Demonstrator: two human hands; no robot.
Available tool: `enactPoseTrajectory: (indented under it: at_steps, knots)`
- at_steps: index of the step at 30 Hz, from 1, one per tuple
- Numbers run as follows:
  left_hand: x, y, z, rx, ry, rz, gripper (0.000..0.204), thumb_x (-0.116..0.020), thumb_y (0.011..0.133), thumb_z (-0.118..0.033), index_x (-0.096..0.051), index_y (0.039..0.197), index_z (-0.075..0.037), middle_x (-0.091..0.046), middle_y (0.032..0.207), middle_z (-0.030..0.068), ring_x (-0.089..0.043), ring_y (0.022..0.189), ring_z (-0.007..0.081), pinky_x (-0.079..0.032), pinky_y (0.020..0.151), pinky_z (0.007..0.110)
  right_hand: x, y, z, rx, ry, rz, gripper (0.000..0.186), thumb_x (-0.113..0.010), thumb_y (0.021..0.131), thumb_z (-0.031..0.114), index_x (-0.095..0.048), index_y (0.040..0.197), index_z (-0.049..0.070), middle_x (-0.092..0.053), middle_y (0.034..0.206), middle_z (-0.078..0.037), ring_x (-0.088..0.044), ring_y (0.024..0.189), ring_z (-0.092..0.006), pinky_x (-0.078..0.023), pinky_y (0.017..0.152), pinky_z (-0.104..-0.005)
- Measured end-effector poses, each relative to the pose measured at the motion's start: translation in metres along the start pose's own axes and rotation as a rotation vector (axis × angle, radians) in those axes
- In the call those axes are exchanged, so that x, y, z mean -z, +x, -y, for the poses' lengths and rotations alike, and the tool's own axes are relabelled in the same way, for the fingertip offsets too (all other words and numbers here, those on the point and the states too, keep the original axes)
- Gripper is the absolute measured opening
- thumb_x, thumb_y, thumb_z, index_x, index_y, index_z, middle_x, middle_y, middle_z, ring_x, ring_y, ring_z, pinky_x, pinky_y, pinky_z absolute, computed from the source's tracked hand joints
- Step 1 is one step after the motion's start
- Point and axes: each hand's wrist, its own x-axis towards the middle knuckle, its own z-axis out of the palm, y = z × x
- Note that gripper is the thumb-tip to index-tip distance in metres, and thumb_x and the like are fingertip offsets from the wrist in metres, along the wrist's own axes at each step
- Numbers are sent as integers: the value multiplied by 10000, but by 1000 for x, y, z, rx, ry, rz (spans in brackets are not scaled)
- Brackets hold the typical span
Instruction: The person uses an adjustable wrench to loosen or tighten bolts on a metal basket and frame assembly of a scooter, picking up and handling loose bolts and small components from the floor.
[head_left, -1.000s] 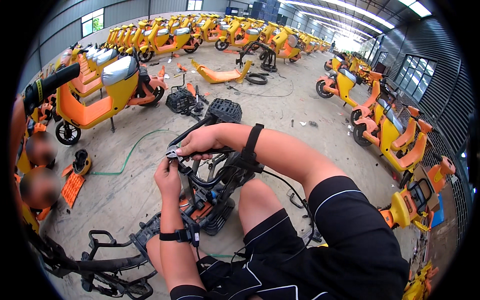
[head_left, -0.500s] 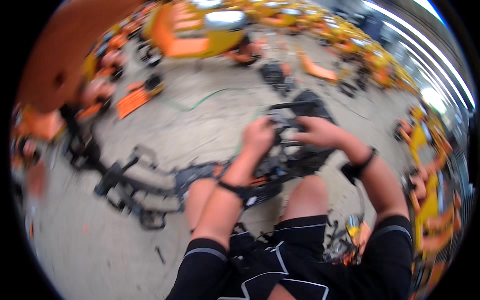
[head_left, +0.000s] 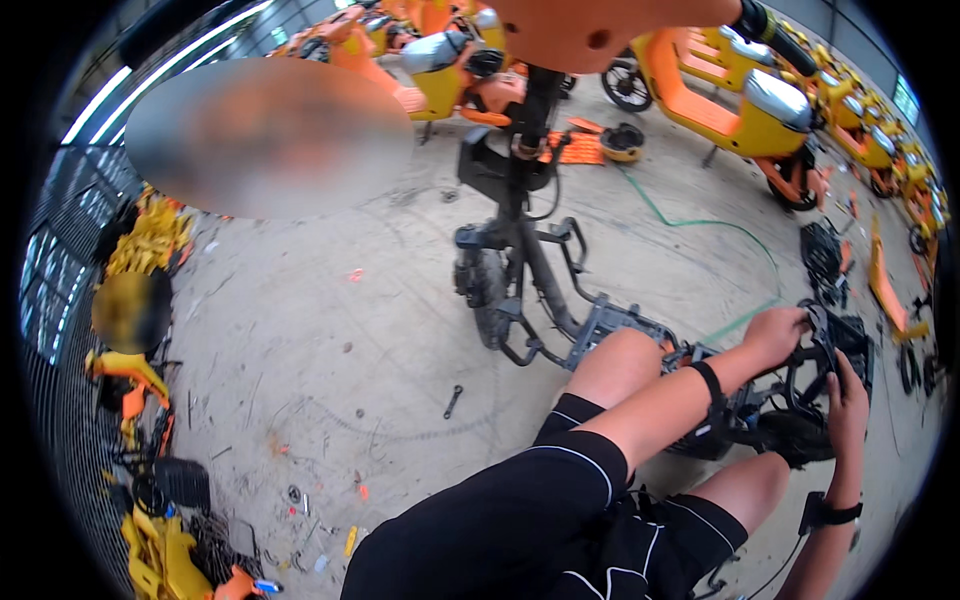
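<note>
A stripped scooter with a bare black frame (head_left: 548,285) runs from its front wheel (head_left: 488,295) to its rear end under my hands. Near the rear, my left hand (head_left: 775,338) is closed on a dark metal part of the frame; its fingertips are partly hidden. My right hand (head_left: 848,405) is just beside it, its thumb and fingers closed around a dark bar of the same rear section. Below them the rear wheel (head_left: 795,435) shows in part. Over the steering column hangs an orange front cover (head_left: 620,30).
A wrench (head_left: 453,402) lies on the concrete floor to my left. Beyond the frame winds a green hose (head_left: 680,222). Yellow and orange scooters (head_left: 715,115) stand at the back, near a helmet (head_left: 622,142). Loose panels and parts (head_left: 165,550) are heaped along the left wall.
My view has swung left, so the scooter frame and both hands now sit farther right in the picture. Both hands are still at the rear section.
</note>
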Motion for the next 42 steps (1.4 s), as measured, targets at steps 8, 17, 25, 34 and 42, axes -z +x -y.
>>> enactPoseTrajectory:
  at_steps: [8,17,25,34,42]
  knots:
    - [-14,-6,-2,91,28,-70,206,-616,924,-240,-704,1011,-75,-695,904,211,-653,883,443,-512,746,525,-15,1,-11,-15,118,-6,391,-544,1035,157,-562,1410,46,-687,988,-113,-581,829,-151,-483,803,-298]
    - [-10,-8,-11,117,26,-61,209,-630,911,-244,-708,994,-69,-692,899,214,-651,873,442,-511,759,518,-17,3,-17,-41,24,-21,394,-547,1035,196,-567,1408,70,-646,869,-101,-544,744,-155,-466,716,-303]
    - [-17,-7,-2,81,57,-116,181,-623,901,-226,-701,924,-64,-679,848,218,-643,843,451,-499,721,535,-21,-2,0,-174,0,-30,393,-544,1039,239,-575,1415,131,-617,798,-110,-551,696,-173,-461,666,-344]
    - [-22,-5,5,68,73,-133,159,-595,906,-195,-683,925,-63,-676,847,221,-640,848,457,-497,719,540,-27,-11,39,-280,-173,-49,416,-520,1048,346,-563,1426,177,-710,974,-155,-662,806,-332,-501,719,-424]
    - [-24,-6,7,89,67,-136,167,-537,890,-119,-681,965,-82,-677,864,230,-635,861,469,-498,733,550,-42,-18,80,-397,-316,-84,417,-469,1055,383,-554,1425,211,-681,1142,-224,-655,980,-451,-515,784,-519]
